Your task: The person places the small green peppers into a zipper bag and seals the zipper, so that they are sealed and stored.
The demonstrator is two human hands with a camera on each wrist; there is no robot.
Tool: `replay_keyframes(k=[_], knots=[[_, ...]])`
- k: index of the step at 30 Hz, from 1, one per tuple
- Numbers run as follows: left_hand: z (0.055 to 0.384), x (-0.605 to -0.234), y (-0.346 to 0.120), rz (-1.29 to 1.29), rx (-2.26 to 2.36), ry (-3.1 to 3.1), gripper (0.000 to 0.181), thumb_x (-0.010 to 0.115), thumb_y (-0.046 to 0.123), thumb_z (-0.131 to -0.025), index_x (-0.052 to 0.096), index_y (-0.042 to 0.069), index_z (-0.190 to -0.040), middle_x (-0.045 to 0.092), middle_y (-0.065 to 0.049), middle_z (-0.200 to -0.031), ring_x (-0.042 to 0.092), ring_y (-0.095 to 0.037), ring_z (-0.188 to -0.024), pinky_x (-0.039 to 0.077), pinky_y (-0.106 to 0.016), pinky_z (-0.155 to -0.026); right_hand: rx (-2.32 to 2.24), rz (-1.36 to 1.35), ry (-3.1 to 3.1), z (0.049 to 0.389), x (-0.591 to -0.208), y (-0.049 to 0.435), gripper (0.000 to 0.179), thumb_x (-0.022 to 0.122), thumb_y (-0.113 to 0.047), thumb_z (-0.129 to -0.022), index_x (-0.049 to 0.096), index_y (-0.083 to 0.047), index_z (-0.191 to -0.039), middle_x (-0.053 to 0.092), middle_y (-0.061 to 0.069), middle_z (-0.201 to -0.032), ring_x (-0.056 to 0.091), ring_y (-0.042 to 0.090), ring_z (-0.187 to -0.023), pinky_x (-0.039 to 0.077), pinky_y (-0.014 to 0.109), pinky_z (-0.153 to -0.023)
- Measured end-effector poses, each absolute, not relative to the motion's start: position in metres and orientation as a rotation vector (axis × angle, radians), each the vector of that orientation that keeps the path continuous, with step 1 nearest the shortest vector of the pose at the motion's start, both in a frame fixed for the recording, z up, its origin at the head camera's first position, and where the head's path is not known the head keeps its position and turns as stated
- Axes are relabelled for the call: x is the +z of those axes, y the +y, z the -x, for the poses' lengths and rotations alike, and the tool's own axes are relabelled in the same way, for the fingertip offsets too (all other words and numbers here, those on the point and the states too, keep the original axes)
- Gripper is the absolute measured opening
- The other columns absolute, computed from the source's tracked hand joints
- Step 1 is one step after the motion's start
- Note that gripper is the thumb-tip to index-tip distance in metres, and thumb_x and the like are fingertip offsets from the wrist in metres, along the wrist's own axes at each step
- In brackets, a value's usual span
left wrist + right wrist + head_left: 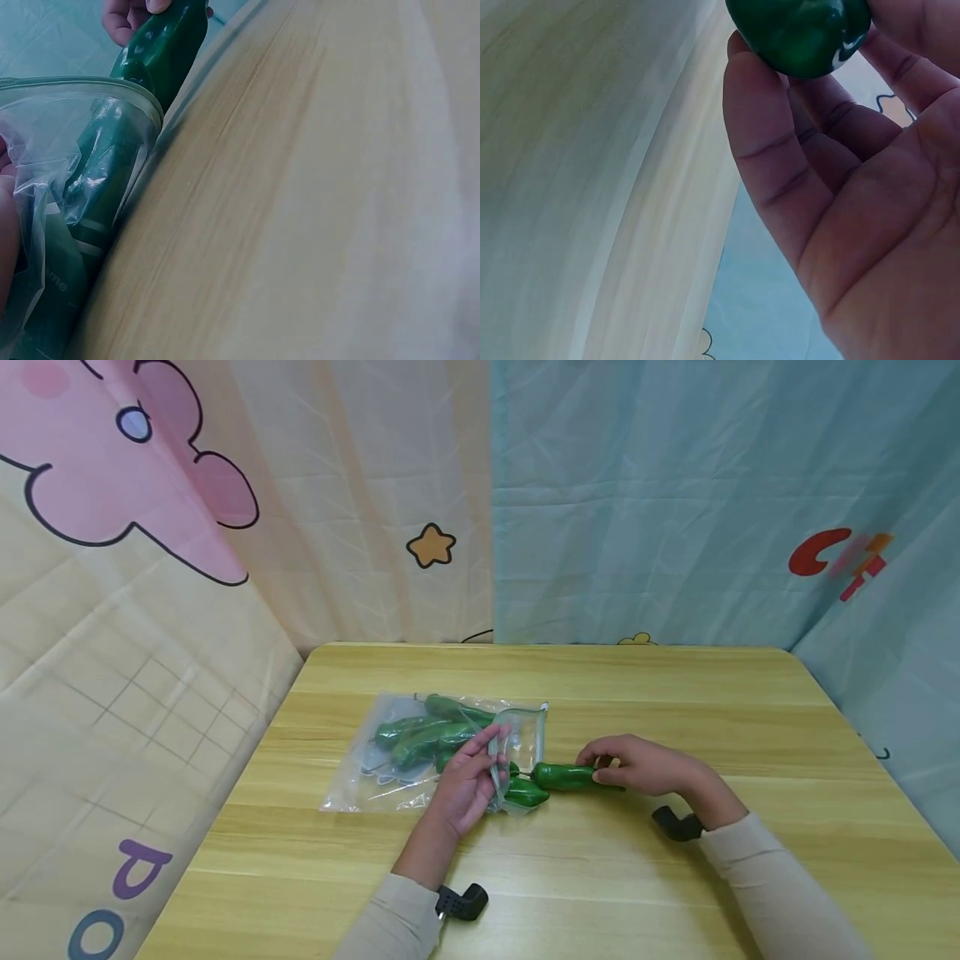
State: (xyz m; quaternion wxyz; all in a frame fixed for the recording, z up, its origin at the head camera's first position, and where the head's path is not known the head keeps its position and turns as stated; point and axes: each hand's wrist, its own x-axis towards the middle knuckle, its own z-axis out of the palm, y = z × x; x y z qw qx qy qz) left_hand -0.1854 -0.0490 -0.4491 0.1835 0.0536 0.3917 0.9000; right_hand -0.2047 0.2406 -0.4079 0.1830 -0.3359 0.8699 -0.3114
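A clear zip-lock bag [352, 795] lies flat on the table with several green peppers [429, 745] inside. My left hand [465, 787] holds the bag at its mouth, on the right side. Just inside that mouth lies another green pepper [527, 793]. With thumb and fingers, my right hand [647, 767] grips the far end of a green pepper [566, 776], whose stem points left at the opening. In the left wrist view, the bag's rim [112, 84] stands raised beside the held pepper [169, 56]. The right wrist view shows the pepper's rounded tip [802, 37] between the fingers.
The wooden table [675, 893] has its back edge against hanging cloth curtains [645, 510] with cartoon prints. More cloth hangs at the left and right sides. A black wrist mount [463, 903] sits on the left wrist, and another [675, 825] on the right.
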Motion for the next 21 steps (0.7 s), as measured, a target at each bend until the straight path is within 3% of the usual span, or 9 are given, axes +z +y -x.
replay_keyframes(k=[21], knots=[[0.187, -0.449, -0.049, -0.152, 2.548, 1.101, 0.047, 0.04, -0.006, -0.09, 0.043, 0.006, -0.135, 0.039, -0.005, -0.142, 0.05, -0.01, -0.087, 0.045, -0.019, -0.069, -0.865, 1.001, 2.47, 0.213, -0.411, 0.215, 0.021, 0.055, -0.015, -0.092, 0.059, -0.021, -0.111, 0.057, -0.009, -0.106, 0.052, 0.012, -0.087, 0.047, 0.029, -0.072]])
